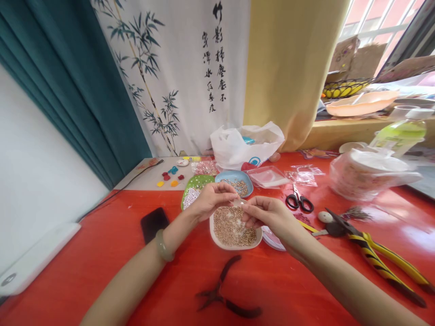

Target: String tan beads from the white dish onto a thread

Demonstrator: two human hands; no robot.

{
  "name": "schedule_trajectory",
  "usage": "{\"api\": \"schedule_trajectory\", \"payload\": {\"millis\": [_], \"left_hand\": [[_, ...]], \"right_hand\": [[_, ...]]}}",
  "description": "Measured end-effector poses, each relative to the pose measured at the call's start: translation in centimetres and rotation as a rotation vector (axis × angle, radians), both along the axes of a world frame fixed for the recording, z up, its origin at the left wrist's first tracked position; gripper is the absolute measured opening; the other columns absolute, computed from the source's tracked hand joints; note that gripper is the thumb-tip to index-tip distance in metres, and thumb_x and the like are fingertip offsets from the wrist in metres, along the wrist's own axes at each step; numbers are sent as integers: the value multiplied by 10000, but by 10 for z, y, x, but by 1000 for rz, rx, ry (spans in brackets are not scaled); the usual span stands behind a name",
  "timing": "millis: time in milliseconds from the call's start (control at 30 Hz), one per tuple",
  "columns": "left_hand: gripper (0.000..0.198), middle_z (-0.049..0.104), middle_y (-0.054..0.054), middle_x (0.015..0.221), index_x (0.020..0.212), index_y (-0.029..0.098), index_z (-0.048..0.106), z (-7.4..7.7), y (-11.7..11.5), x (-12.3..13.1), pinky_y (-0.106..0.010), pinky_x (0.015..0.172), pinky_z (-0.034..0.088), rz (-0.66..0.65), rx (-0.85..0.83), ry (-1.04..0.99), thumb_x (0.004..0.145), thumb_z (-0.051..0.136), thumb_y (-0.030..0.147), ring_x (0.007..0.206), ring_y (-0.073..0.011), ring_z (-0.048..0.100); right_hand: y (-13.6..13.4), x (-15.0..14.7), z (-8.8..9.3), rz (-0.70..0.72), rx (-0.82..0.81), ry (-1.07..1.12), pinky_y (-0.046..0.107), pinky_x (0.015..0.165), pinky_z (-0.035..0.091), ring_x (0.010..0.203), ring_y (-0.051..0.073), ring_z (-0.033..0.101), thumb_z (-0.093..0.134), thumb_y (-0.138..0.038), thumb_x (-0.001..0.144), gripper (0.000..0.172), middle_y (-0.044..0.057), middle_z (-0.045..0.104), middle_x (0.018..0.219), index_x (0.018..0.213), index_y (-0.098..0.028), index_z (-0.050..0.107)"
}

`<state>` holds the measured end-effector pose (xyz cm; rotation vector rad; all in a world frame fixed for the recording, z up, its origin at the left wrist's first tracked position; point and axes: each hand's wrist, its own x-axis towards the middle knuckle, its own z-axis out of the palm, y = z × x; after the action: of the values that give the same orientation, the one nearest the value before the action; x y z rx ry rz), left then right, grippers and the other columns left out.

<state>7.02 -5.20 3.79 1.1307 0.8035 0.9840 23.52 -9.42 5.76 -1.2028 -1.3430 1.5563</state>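
Both hands meet above a white dish [217, 242] of small gold beads [227, 226]. My left hand [214, 199], below a pale green bangle [164, 246], has thumb and forefinger pinched together. My right hand [263, 210] pinches too, its fingertips close to the left ones. A tiny whitish piece, perhaps a bead, shows between the fingertips; its kind is too small to make out. Behind the hands sit a blue dish [249, 181] with metallic beads and a green dish [200, 181] with white beads.
Black-handled pliers [217, 294] lie in front on the red table [112, 271]. A phone [154, 224] rests left. To the right are scissors [299, 201], large yellow-black pliers [377, 258] and a plastic-wrapped container [370, 174]. A white plastic bag [231, 147] stands at the back.
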Motion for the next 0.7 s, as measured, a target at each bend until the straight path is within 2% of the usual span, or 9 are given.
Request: {"api": "schedule_trajectory", "payload": {"millis": [700], "left_hand": [[175,588,-6,672,672,91,608,0,1,1,-183,552,441,-8,2,-35,577,724,181,566,-53,526]], "right_hand": [[-1,1,0,10,-8,6,196,487,421,461,69,557,596,-279,720,183,-1,625,558,602,-157,527]]}}
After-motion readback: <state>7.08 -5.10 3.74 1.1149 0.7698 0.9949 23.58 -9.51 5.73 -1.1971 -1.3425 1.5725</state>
